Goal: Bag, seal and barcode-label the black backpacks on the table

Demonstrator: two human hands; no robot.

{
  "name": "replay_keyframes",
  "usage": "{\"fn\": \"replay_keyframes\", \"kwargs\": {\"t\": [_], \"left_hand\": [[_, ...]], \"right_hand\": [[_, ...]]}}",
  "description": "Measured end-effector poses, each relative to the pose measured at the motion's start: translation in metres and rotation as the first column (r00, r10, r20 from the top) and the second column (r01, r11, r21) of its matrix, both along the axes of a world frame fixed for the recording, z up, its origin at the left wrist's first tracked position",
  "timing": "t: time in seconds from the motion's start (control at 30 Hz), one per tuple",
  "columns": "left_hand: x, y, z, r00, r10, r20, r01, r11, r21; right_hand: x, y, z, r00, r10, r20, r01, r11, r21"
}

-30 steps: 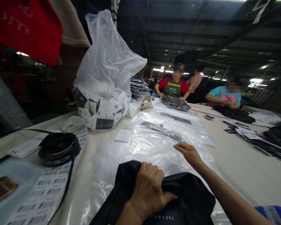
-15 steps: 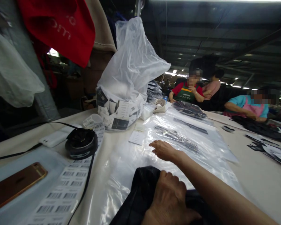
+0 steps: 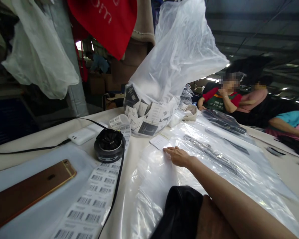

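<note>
My right hand (image 3: 178,156) reaches forward over the clear plastic bags (image 3: 214,162) spread on the table, fingers stretched flat and close to a small white card (image 3: 160,141). It holds nothing. My left hand (image 3: 213,220) sits at the bottom edge against a black garment (image 3: 180,212); my right forearm covers most of it and its fingers are hidden. A big white plastic bag full of hang tags (image 3: 164,89) stands just beyond the card.
A strip of barcode labels (image 3: 94,199) runs from a label roll (image 3: 118,121) past a black tape roll (image 3: 109,150). A gold phone (image 3: 27,192), a white charger (image 3: 82,135) and black cable (image 3: 27,149) lie left. Other people work at the far right.
The view has swung left and down. My right hand has moved left across the plastic toward the white card. My left hand, gripping the black garment, has slid under my forearm.
</note>
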State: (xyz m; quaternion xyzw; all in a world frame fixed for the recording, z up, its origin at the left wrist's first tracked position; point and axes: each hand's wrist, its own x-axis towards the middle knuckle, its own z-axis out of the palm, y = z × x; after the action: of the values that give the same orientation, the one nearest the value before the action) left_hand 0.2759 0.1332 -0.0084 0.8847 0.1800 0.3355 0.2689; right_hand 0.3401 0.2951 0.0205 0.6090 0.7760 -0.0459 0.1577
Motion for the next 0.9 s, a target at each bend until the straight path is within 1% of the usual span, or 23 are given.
{"fn": "replay_keyframes", "kwargs": {"t": [0.2, 0.3, 0.4, 0.53, 0.63, 0.7, 0.77, 0.83, 0.9], "left_hand": [[0.001, -0.001, 0.0, 0.999, 0.005, 0.034, -0.004, 0.999, -0.034], [0.001, 0.0, -0.002, 1.0, 0.023, 0.018, -0.022, 0.999, -0.041], [0.001, 0.002, -0.005, 0.999, 0.046, -0.016, -0.046, 0.998, -0.041], [0.001, 0.002, -0.008, 0.995, 0.073, -0.071, -0.075, 0.997, -0.035], [0.004, -0.003, -0.007, 0.991, 0.083, -0.109, -0.087, 0.996, -0.031], [0.005, -0.006, -0.003, 0.988, 0.085, -0.129, -0.09, 0.995, -0.03], [0.005, -0.008, 0.003, 0.982, 0.089, -0.167, -0.094, 0.995, -0.025], [0.004, -0.008, 0.009, 0.972, 0.089, -0.218, -0.095, 0.995, -0.017], [0.001, -0.008, 0.015, 0.967, 0.098, -0.237, -0.099, 0.995, 0.006]], "right_hand": [[-0.008, 0.007, 0.004, 0.998, -0.028, 0.048, 0.027, 1.0, 0.014], [-0.013, 0.012, 0.005, 0.996, -0.028, 0.086, 0.027, 1.0, 0.005], [-0.018, 0.015, 0.001, 0.994, -0.035, 0.103, 0.034, 0.999, 0.006], [-0.017, 0.015, -0.003, 0.998, -0.042, 0.039, 0.041, 0.999, 0.024], [-0.004, 0.008, 0.004, 0.996, -0.042, -0.084, 0.044, 0.999, 0.024], [0.014, -0.007, 0.013, 0.982, -0.039, -0.186, 0.046, 0.998, 0.034], [0.037, -0.033, 0.022, 0.962, -0.047, -0.269, 0.064, 0.996, 0.054], [0.064, -0.072, 0.027, 0.945, -0.07, -0.319, 0.096, 0.993, 0.067], [0.09, -0.116, 0.023, 0.917, -0.094, -0.387, 0.132, 0.989, 0.071]]}}
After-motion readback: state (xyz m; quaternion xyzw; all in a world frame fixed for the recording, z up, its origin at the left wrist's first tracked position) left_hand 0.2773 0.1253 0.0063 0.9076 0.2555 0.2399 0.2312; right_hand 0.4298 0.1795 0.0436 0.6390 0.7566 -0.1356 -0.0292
